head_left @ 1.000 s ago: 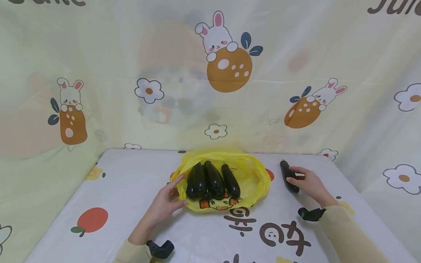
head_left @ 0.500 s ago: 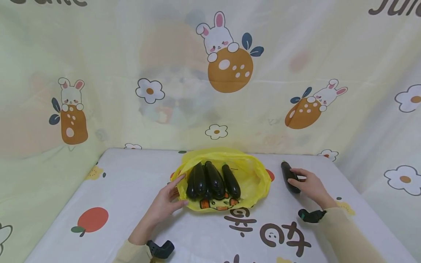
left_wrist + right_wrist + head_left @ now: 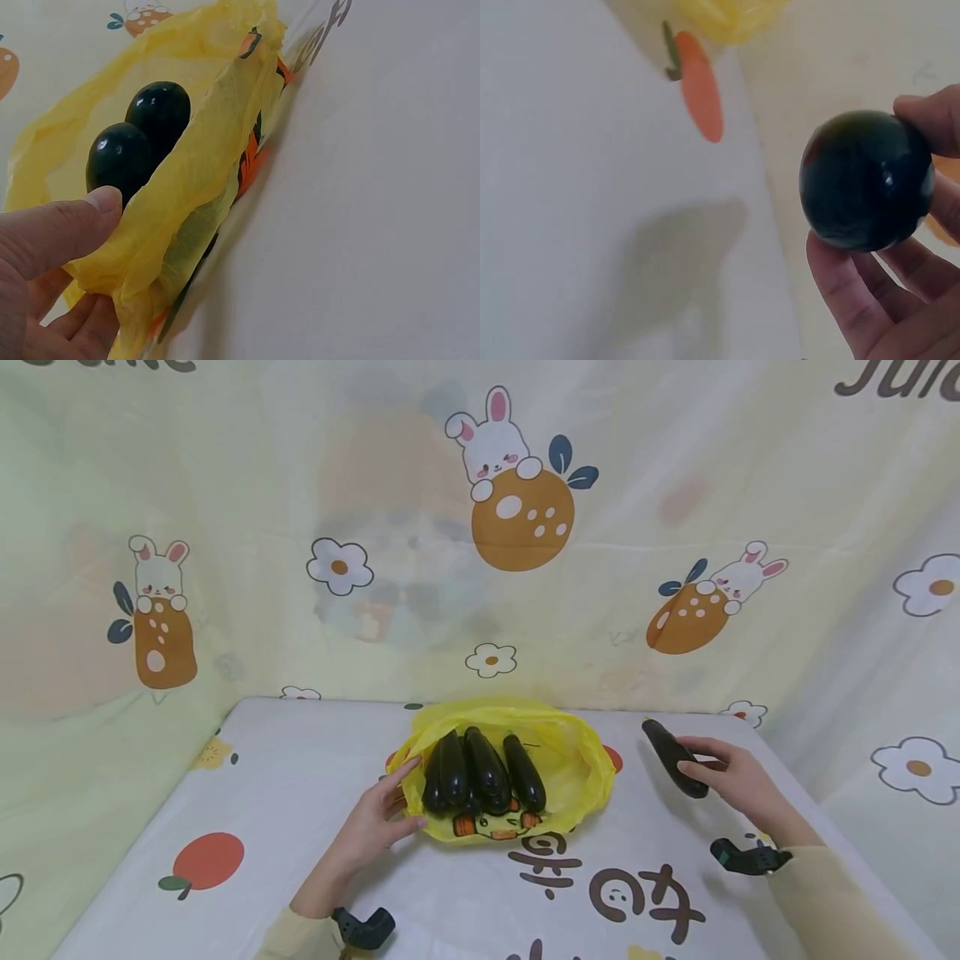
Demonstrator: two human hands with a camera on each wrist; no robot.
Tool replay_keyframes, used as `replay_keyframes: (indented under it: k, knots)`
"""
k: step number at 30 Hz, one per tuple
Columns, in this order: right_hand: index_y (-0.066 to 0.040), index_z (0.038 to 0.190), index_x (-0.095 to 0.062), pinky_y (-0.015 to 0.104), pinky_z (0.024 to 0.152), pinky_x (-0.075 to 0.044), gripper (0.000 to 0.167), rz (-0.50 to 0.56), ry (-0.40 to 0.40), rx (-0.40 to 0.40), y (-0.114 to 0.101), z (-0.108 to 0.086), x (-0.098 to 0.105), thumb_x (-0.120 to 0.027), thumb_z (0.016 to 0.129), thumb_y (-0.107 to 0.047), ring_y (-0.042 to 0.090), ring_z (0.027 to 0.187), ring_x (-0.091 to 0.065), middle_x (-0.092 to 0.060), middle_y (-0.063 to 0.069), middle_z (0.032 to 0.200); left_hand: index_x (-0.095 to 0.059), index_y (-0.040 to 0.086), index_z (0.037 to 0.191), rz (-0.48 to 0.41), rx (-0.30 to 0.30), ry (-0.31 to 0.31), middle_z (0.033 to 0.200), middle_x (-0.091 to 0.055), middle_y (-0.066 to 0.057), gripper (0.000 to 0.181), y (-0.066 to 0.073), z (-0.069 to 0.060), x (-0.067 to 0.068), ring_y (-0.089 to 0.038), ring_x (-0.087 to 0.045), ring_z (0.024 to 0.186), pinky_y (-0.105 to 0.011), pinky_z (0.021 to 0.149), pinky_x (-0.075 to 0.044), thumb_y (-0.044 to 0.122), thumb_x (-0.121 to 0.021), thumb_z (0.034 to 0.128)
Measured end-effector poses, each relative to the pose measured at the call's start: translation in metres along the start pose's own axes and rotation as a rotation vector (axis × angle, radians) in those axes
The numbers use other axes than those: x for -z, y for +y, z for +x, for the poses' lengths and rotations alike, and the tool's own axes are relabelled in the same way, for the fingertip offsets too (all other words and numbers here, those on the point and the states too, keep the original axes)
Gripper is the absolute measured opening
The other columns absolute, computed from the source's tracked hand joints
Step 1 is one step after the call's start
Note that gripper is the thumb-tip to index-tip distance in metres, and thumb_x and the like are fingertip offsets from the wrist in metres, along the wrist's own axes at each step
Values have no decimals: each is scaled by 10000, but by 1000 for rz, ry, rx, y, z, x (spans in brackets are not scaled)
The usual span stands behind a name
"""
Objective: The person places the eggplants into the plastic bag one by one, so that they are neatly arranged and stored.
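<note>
A yellow plastic bag (image 3: 581, 777) lies with its mouth open towards me, several dark, glossy eggplants (image 3: 487, 768) inside it. At its left edge my left hand (image 3: 375, 822) holds the rim. The left wrist view shows the thumb (image 3: 82, 225) over the bag's edge by the eggplants (image 3: 120, 157), the other fingers behind the plastic. To the right of the bag, my right hand (image 3: 738, 777) grips a single eggplant (image 3: 671, 760) between thumb and fingers. That eggplant (image 3: 866, 180) is off the table, its shadow on the cloth below.
A white printed cloth (image 3: 300, 752) covers the table. Behind it hangs a pale curtain (image 3: 405, 485) with rabbit and flower prints. Each wrist carries a black device, the left device (image 3: 363, 928) and the right device (image 3: 750, 857).
My right hand has lifted the eggplant off the cloth and moved a little to the right, tilting it. The left hand and the bag have stayed in place.
</note>
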State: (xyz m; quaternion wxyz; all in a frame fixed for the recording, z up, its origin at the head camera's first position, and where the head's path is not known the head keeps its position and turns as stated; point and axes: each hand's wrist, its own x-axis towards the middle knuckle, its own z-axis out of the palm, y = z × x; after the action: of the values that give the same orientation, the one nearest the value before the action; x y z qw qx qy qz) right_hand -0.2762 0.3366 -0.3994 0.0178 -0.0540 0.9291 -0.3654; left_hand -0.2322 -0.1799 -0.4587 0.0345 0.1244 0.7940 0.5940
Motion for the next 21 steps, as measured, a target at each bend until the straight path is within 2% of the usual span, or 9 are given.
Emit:
replay_keyframes:
  k: [3, 5, 6, 9, 11, 16, 21]
  knots:
    - [-42, 1482, -511, 470, 942, -532, 585, 16, 12, 36, -4, -8, 7, -647, 1010, -360, 51, 1079, -683, -586, 199, 1431, -386, 159, 1587, -4, 7, 0, 1646, -363, -139, 842, 0, 0, -1, -416, -457, 1446, -518, 1172, -431, -10, -782, 863]
    - [-58, 1471, -525, 333, 889, -525, 561, 24, 13, 52, -8, -13, 12, -648, 1011, -353, -96, 1005, -634, -635, 32, 1363, -385, 164, 1588, -6, 7, -3, 1647, -361, -136, 844, 0, 0, -1, -412, -457, 1448, -516, 1174, -430, -17, -779, 863]
    - [-56, 1466, -528, 275, 859, -515, 545, 28, 13, 70, -10, -16, 14, -646, 1014, -336, -116, 992, -628, -635, -65, 1326, -385, 167, 1588, -7, 7, -5, 1648, -360, -133, 845, 0, 0, -1, -409, -454, 1450, -514, 1176, -428, -20, -778, 864]
    - [-46, 1446, -533, 167, 796, -492, 493, 46, 12, 111, -18, -25, 21, -633, 1025, -282, -113, 992, -639, -579, -295, 1197, -381, 160, 1589, -10, 3, -10, 1650, -356, -132, 844, 0, 0, -1, -408, -446, 1457, -514, 1178, -423, -23, -775, 865]
    - [-34, 1435, -533, 164, 781, -509, 459, 63, 10, 149, -23, -30, 24, -623, 1029, -227, -96, 991, -649, -560, -339, 1173, -376, 150, 1591, -9, 0, -13, 1652, -352, -132, 843, 0, 0, -1, -411, -439, 1461, -517, 1179, -420, -16, -775, 867]
    - [-35, 1415, -545, 189, 773, -570, 410, 114, -3, 231, -39, -41, 25, -616, 1020, -118, -35, 974, -682, -584, -305, 1198, -362, 122, 1594, 3, -14, -16, 1658, -341, -135, 842, 0, 0, 0, -418, -428, 1466, -522, 1180, -418, 2, -778, 872]
    - [-45, 1406, -564, 229, 752, -612, 410, 114, -31, 276, -62, -51, 22, -633, 1005, -93, 31, 938, -705, -604, -268, 1200, -362, 127, 1595, 6, -12, -15, 1659, -342, -127, 850, 0, 0, -1, -412, -423, 1471, -522, 1184, -412, -7, -779, 866]
